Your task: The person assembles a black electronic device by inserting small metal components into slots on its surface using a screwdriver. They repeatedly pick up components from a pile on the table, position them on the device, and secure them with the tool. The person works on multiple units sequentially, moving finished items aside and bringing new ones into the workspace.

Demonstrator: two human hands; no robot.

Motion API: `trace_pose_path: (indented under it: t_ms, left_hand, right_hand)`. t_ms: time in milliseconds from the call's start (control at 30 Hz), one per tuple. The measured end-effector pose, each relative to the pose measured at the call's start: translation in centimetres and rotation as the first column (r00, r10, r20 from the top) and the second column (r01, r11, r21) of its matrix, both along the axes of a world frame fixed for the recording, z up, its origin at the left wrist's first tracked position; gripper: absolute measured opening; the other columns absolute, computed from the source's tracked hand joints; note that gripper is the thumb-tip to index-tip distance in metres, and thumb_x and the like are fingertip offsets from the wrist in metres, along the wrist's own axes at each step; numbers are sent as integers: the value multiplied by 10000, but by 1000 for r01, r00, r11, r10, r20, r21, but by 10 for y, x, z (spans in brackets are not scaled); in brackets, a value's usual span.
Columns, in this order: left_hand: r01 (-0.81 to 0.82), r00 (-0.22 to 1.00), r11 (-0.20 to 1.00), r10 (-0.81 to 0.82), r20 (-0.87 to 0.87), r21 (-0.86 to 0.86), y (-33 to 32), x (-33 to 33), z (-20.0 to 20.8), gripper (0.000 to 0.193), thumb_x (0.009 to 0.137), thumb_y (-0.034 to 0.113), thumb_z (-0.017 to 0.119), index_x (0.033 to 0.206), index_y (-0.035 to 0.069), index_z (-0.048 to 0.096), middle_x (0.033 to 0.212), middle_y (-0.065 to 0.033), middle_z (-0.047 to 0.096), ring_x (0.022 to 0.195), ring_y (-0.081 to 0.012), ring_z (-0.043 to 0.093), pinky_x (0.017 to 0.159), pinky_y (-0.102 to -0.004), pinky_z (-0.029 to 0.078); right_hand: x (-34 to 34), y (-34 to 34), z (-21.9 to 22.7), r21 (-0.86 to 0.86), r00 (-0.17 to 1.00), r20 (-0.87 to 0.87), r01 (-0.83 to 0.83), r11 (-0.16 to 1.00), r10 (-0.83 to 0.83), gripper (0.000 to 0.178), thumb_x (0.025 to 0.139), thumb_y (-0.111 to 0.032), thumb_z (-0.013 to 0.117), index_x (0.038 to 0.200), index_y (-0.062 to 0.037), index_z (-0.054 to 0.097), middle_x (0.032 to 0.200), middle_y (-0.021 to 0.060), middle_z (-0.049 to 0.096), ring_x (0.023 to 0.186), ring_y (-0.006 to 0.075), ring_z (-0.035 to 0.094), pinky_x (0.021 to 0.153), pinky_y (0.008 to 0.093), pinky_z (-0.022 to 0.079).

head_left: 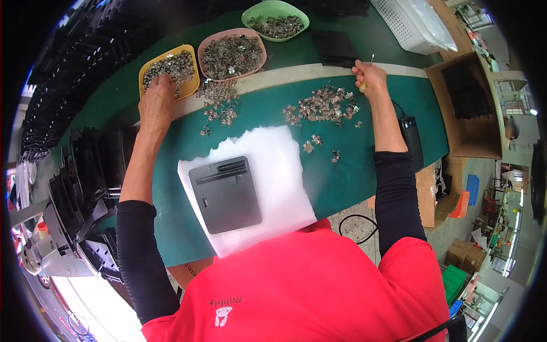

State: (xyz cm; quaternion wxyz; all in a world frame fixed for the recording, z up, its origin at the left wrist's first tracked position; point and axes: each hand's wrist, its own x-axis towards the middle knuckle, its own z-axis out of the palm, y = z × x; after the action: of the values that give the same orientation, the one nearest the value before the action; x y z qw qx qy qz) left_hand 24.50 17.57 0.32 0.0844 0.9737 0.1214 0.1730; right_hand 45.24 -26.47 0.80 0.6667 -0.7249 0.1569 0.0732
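Closely packed, small silvery metal clips [178,65] fill a yellow tray [192,92], thin bent pieces glinting in a tangled heap beyond the far left corner of the green worktop [347,176]. The left hand [155,111] reaches into the tray's near left side, its fingers drawn together and pointing down among the pieces; whether a clip is pinched between them cannot be told, as the back of the hand hides the fingertips. Toward the worktop's far right corner, the right hand [373,77] is clamped around a yellow-handled tool [363,87], fingers wrapped about the grip, a thin metal shaft jutting up past the knuckles. Just right of the yellow tray, a pink tray [264,58] and then a green bowl [250,13] carry similar pieces. A loose pile [327,106] spreads near the worktop's far edge, with a few strays closer in. Toward the near edge, a black panel [231,199] with a slotted recess lies flat on a ragged white foam sheet [282,171]. A cardboard box [489,137] stands at the right edge, and a white perforated basket [394,25] sits beyond the far right corner.
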Motion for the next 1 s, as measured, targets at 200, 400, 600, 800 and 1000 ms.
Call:
trace_pose_path:
  t_ms: [200,400,600,800,1000]
  left_hand:
    - [28,990,983,-3,138,-181,7,2,-5,174,929,183,573,961,21,628,915,-185,678,865,-377,657,750,-446,511]
    - [-15,982,805,123,142,-593,1,-7,14,223,886,171,605,898,-37,683,766,-151,678,705,-205,637,667,-358,496]
    - [-29,962,305,266,56,-952,-11,3,11,100,904,145,632,882,49,653,649,-7,585,473,-78,526,390,-229,389]
    - [-77,928,392,365,78,-917,-4,-13,29,126,872,138,668,919,21,668,747,-54,679,565,-138,672,454,-261,492]
    - [-75,926,397,367,83,-915,7,-14,20,128,839,135,699,875,12,684,772,-64,702,571,-153,690,485,-291,524]
  right_hand:
    - [-32,17,31,-304,976,220,62,951,6,341,920,-202,660,1166,24,591,686,37,556,434,81,454,368,242,347]
    - [-72,71,104,-350,773,278,-472,809,571,260,971,-224,589,1088,1,648,679,-8,541,416,31,409,361,218,316]
    - [-128,124,81,-355,602,72,-729,585,795,214,934,-221,615,1031,-36,666,655,-3,579,456,50,475,412,228,367]
    - [-163,165,54,-534,366,177,-744,401,914,246,913,-198,625,1032,14,661,687,26,610,580,80,571,526,253,454]
    - [-184,173,54,-559,284,149,-766,318,947,263,911,-205,622,1016,34,659,704,60,623,601,120,602,587,279,482]
